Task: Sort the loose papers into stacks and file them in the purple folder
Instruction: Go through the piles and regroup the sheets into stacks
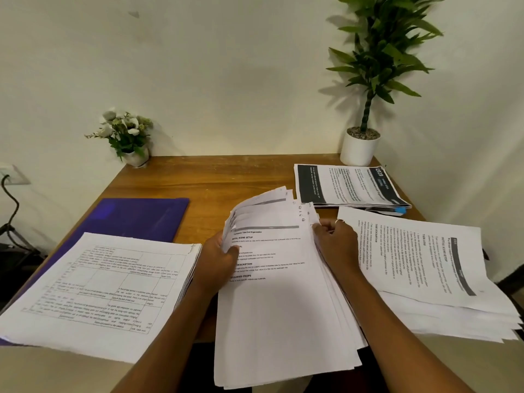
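A fanned bundle of printed papers (278, 293) is held up in the middle, above the near table edge. My left hand (218, 259) grips its left edge, thumb on the top sheet. My right hand (336, 242) pinches the sheets' upper right corner. The purple folder (141, 217) lies flat at the left. A stack of papers with tables (96, 290) rests partly on the folder. Another stack of text pages (431, 268) lies at the right. A third stack with dark headers (348, 185) sits at the back right.
The wooden table (215, 177) stands against a white wall. A small white flower pot (130, 137) is at the back left, and a tall green plant in a white pot (360, 146) at the back right. A black cable (11, 205) hangs at the far left.
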Action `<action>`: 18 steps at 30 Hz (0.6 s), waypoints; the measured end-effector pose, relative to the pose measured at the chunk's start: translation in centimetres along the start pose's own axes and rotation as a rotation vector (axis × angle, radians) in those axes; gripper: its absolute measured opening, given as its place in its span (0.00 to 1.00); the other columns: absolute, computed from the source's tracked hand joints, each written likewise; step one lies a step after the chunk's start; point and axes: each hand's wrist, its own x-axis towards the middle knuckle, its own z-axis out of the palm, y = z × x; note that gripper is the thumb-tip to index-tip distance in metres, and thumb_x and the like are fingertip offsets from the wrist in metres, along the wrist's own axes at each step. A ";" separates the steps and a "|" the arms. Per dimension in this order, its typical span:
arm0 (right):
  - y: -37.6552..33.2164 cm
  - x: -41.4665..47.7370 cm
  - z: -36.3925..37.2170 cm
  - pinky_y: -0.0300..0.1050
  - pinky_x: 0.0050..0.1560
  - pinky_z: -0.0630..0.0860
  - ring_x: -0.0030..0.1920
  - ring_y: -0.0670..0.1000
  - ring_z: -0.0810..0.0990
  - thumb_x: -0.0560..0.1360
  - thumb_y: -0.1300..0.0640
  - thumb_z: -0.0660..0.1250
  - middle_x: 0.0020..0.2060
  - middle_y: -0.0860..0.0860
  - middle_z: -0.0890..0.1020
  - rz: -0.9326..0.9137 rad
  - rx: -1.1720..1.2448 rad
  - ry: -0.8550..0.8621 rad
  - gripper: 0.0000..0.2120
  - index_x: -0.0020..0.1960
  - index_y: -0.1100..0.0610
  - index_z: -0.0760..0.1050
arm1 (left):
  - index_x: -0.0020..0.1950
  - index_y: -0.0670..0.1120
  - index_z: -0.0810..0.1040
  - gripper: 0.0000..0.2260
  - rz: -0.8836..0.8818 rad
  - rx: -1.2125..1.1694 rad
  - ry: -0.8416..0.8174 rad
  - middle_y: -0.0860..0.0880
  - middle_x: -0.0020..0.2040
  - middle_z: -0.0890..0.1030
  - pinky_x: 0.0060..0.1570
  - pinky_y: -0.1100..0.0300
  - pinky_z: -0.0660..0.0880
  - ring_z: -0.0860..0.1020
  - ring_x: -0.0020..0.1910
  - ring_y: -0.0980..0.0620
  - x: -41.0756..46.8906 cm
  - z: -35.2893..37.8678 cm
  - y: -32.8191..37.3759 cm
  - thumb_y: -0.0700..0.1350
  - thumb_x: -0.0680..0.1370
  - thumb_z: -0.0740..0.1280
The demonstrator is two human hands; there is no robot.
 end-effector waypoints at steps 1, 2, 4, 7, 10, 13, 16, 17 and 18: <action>-0.1 -0.1 0.0 0.31 0.37 0.67 0.41 0.44 0.78 0.79 0.53 0.70 0.46 0.48 0.83 0.001 0.033 0.005 0.09 0.56 0.56 0.82 | 0.62 0.49 0.71 0.11 -0.002 -0.007 0.012 0.52 0.53 0.76 0.32 0.70 0.72 0.78 0.43 0.55 0.0 0.0 -0.1 0.44 0.81 0.68; -0.3 -0.1 -0.1 0.32 0.38 0.68 0.42 0.43 0.78 0.80 0.53 0.69 0.45 0.48 0.83 0.006 0.076 0.008 0.08 0.55 0.56 0.81 | 0.63 0.47 0.72 0.12 -0.007 -0.007 0.022 0.51 0.54 0.77 0.33 0.69 0.72 0.78 0.45 0.53 0.1 0.0 -0.1 0.45 0.81 0.68; -0.8 -0.4 -0.5 0.31 0.39 0.69 0.45 0.42 0.79 0.81 0.53 0.68 0.44 0.45 0.82 0.018 0.180 0.021 0.06 0.55 0.54 0.79 | 0.65 0.45 0.72 0.14 -0.014 -0.015 0.031 0.50 0.55 0.78 0.34 0.68 0.73 0.78 0.45 0.53 -0.1 -0.1 0.0 0.45 0.81 0.69; -2.1 -0.7 -1.6 0.23 0.39 0.69 0.46 0.40 0.78 0.82 0.55 0.66 0.44 0.40 0.79 -0.032 0.272 0.049 0.03 0.54 0.54 0.77 | 0.64 0.47 0.72 0.14 -0.007 -0.039 0.028 0.51 0.54 0.78 0.31 0.70 0.73 0.78 0.40 0.56 -0.1 -0.2 0.2 0.46 0.81 0.69; -4.8 -1.1 -3.1 0.21 0.40 0.70 0.45 0.35 0.77 0.82 0.56 0.66 0.45 0.37 0.77 -0.145 0.278 0.058 0.02 0.52 0.54 0.76 | 0.62 0.50 0.71 0.12 -0.013 -0.062 0.027 0.53 0.52 0.77 0.30 0.71 0.72 0.78 0.38 0.59 -0.1 -0.2 0.2 0.47 0.81 0.69; -8.0 -1.8 -4.7 0.25 0.40 0.73 0.45 0.35 0.79 0.82 0.55 0.67 0.44 0.38 0.79 -0.272 0.300 0.080 0.01 0.51 0.51 0.76 | 0.60 0.51 0.70 0.11 0.009 -0.060 0.026 0.52 0.52 0.78 0.32 0.69 0.73 0.78 0.38 0.59 -0.3 -0.3 0.3 0.47 0.81 0.69; -11.0 -3.0 -6.3 0.32 0.41 0.79 0.48 0.38 0.82 0.82 0.55 0.67 0.46 0.39 0.81 -0.388 0.337 0.079 0.01 0.51 0.51 0.76 | 0.58 0.51 0.70 0.09 0.042 -0.065 0.027 0.53 0.49 0.78 0.34 0.66 0.74 0.78 0.38 0.58 -0.3 -0.2 0.3 0.45 0.81 0.68; -11.9 -3.4 -6.7 0.33 0.40 0.79 0.48 0.37 0.82 0.82 0.54 0.67 0.46 0.40 0.82 -0.413 0.357 0.071 0.01 0.52 0.51 0.77 | 0.57 0.51 0.70 0.08 0.047 -0.062 0.021 0.53 0.47 0.78 0.34 0.65 0.74 0.79 0.39 0.58 -0.4 -0.3 0.4 0.45 0.81 0.68; -12.8 -4.1 -7.1 0.33 0.40 0.79 0.49 0.37 0.82 0.81 0.54 0.67 0.46 0.41 0.82 -0.438 0.368 0.062 0.02 0.53 0.52 0.77 | 0.57 0.51 0.71 0.08 0.056 -0.063 0.016 0.54 0.46 0.78 0.34 0.65 0.74 0.79 0.39 0.58 -0.5 -0.3 0.4 0.44 0.82 0.68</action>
